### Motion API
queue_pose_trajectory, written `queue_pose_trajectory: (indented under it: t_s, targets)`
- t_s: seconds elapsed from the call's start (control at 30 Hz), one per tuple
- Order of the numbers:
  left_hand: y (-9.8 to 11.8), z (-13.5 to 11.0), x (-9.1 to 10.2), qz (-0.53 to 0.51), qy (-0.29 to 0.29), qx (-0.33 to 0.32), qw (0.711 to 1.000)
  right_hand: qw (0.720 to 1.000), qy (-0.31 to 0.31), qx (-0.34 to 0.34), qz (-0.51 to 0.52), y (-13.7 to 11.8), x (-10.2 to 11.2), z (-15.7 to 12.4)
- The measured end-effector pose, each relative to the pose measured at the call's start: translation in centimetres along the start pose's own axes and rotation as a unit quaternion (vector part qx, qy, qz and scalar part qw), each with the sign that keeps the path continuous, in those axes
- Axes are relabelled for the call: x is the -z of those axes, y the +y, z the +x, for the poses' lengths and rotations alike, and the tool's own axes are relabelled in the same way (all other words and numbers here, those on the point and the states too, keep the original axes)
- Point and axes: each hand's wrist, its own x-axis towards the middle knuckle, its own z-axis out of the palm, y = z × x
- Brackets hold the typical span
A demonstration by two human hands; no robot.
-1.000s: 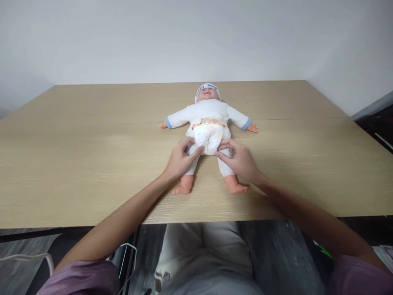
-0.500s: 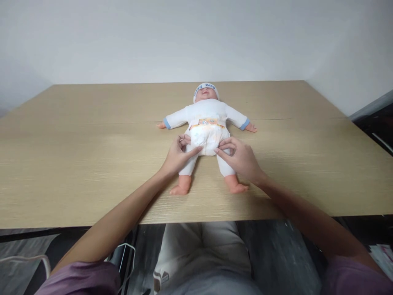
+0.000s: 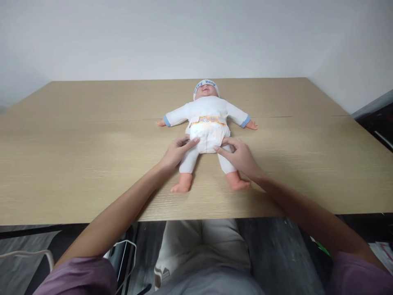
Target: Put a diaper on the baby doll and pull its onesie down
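A baby doll in a white suit with blue cuffs lies on its back, head away from me, arms and legs spread. Round its hips is a white diaper with an orange printed band fastened at the waist. My left hand is closed on the diaper's edge at the leg on the left, thumb on the front and the other fingers partly hidden behind. At the opposite leg opening, my right hand pinches the diaper's edge between thumb and fingers.
The doll rests on a wide wooden table with a thin seam across it. A pale wall stands behind. Below the near edge, a white cable hangs at the left. A dark object stands beyond the right edge.
My left thumb has shifted slightly up along the diaper's leg edge, and my right fingers have tucked further in at the other side. The whole view has shifted slightly.
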Motion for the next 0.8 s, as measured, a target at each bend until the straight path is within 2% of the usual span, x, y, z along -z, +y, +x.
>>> queue_pose_trajectory:
  t_s: [0.1, 0.2, 0.3, 0.4, 0.47, 0.53, 0.6, 0.67, 0.8]
  targets:
    - [-0.3, 0.2, 0.1, -0.034, -0.003, 0.013, 0.999, 0.999, 0.020, 0.028, -0.035, 0.3, 0.1, -0.2]
    - [-0.8, 0.4, -0.1, -0.001, 0.024, -0.018, 1.000, 0.993, 0.057, 0.075, -0.074, 0.3, -0.1, -0.3]
    - [-1.1, -0.1, 0.1, 0.048, 0.041, -0.062, 0.996, 0.988, 0.068, 0.104, -0.096, 0.3, 0.2, -0.6]
    - [-1.2, -1.1, 1.5, 0.148, 0.055, -0.143, 0.977, 0.981, 0.055, 0.146, -0.111, 1.0, 1.4, -1.4]
    - [-1.5, -1.4, 3.3, 0.250, 0.055, -0.232, 0.939, 0.968, 0.067, 0.199, -0.137, 2.3, 2.6, -1.7]
    - [-2.0, -0.6, 5.4, 0.361, 0.049, -0.327, 0.872, 0.939, 0.097, 0.265, -0.198, 4.4, 3.9, -1.0]
    - [-2.4, 1.5, 7.1, 0.459, 0.050, -0.386, 0.798, 0.904, 0.121, 0.299, -0.281, 6.9, 4.8, 1.0]
    - [-2.5, 4.8, 7.9, 0.525, 0.065, -0.391, 0.753, 0.885, 0.132, 0.276, -0.352, 9.0, 5.1, 4.1]
    - [-2.4, 12.0, 8.0, 0.584, 0.090, -0.326, 0.738, 0.887, 0.120, 0.185, -0.406, 11.4, 4.4, 11.0]
